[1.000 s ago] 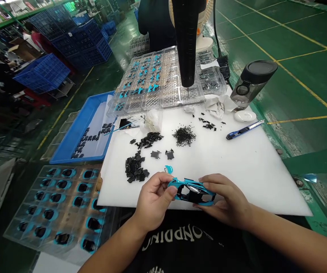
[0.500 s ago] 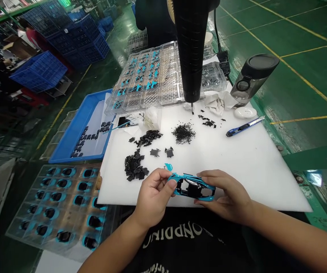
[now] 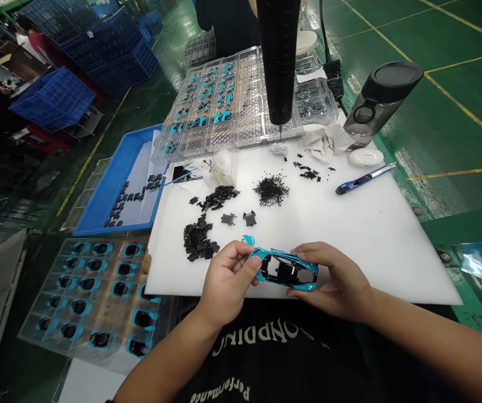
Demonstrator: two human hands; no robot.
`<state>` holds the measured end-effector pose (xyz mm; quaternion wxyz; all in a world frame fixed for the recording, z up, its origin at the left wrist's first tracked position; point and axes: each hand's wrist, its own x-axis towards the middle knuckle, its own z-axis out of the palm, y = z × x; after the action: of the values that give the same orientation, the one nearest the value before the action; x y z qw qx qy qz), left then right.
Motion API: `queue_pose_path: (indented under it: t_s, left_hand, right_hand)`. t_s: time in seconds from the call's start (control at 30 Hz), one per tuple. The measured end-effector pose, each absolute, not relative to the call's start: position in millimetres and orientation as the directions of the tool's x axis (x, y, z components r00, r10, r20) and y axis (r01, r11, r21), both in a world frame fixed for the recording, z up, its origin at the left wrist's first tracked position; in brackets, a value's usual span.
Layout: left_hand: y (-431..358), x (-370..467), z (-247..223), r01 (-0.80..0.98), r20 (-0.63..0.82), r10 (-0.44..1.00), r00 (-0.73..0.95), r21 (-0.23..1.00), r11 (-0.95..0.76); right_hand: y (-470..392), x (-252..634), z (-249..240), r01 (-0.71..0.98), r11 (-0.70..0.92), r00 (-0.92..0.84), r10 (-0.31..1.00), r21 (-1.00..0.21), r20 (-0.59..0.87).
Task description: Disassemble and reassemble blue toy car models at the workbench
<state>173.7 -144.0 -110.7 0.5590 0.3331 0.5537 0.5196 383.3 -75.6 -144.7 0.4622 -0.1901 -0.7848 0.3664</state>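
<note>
A blue toy car body [image 3: 287, 272] with black inner parts and open window gaps is held level between both hands, just above the front edge of the white work board [image 3: 350, 235]. My left hand [image 3: 230, 277] pinches its left end between thumb and fingers. Around the right end close the thumb and fingers of my right hand [image 3: 336, 277]. Just beyond my left fingertips lies a small blue part [image 3: 248, 240]. Two flat black pieces [image 3: 249, 218] rest farther up the board, beside piles of black plastic parts [image 3: 199, 238].
A black electric screwdriver [image 3: 280, 73] hangs over a heap of tiny black screws [image 3: 271, 190]. To the right are a utility knife [image 3: 364, 179], a white case [image 3: 365, 157] and a bottle [image 3: 381, 103]. Clear trays [image 3: 207, 145] stand behind; a blue bin [image 3: 115, 228] is left.
The car body has tipped slightly in my hands, showing more of its upper side. Both hands keep their grip. The whole view has shifted a little.
</note>
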Motion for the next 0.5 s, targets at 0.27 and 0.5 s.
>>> queue_pose_path:
  t_s: [0.27,0.5]
  left_hand:
    - [-141.3,175.4,-105.6,-0.264,-0.3,0.944,-0.139,0.93,0.256]
    - [-135.8,181.5,-100.2,-0.395,-0.422,0.897,-0.134,0.852,0.342]
  right_hand:
    - [-73.7,382.8,-145.8,-0.073,0.603,-0.518,0.657,-0.794,0.547]
    - [-72.2,383.0,-139.4,0.0,0.645,-0.573,0.627,-0.764,0.528]
